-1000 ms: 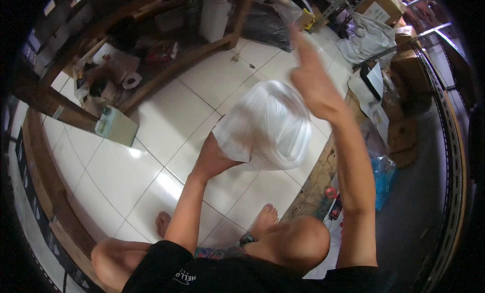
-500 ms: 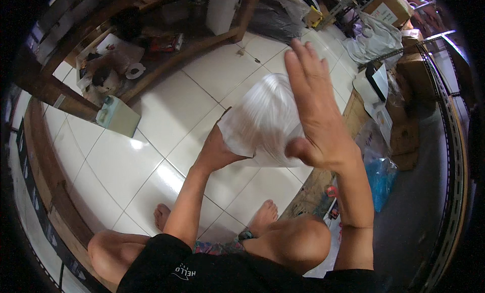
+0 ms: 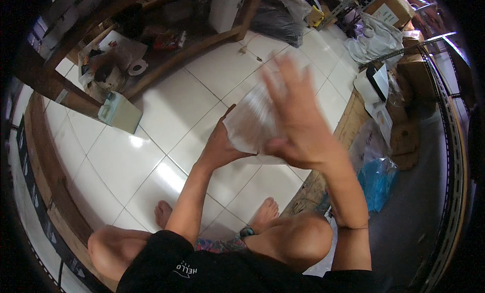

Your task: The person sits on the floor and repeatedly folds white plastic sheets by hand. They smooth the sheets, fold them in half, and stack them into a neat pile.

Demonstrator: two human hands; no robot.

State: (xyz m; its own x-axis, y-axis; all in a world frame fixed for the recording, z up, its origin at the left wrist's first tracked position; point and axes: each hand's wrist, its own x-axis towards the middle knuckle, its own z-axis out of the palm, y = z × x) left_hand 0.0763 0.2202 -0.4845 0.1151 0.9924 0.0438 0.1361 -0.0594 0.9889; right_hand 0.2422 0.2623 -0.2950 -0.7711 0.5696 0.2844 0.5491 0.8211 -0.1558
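Note:
In front of me, above the tiled floor, is a bundle of thin, whitish, translucent plastic sheets or bags [image 3: 251, 122]; which of the two I cannot tell. My left hand [image 3: 221, 143] grips its left edge, thumb on the near side and most fingers hidden behind it. At the bundle's right side is my right hand [image 3: 302, 121], fingers spread and blurred by motion. Its thumb lies by the bundle's lower right part and its palm covers the right end. Whether it touches the plastic is unclear.
White tiles [image 3: 146, 159] surround my bare feet. A pale jerrycan [image 3: 121, 114] stands left, beside a wooden rack [image 3: 182, 56] with assorted items. Along the right lie a wooden board [image 3: 348, 121], a blue plastic packet [image 3: 378, 184], cardboard boxes [image 3: 391, 13] and metal shelving [image 3: 439, 86].
My right hand has swung leftward and slightly down over the bundle, its fingers spreading. Less of the bundle's right end shows now. My left hand keeps its grip in nearly the same place.

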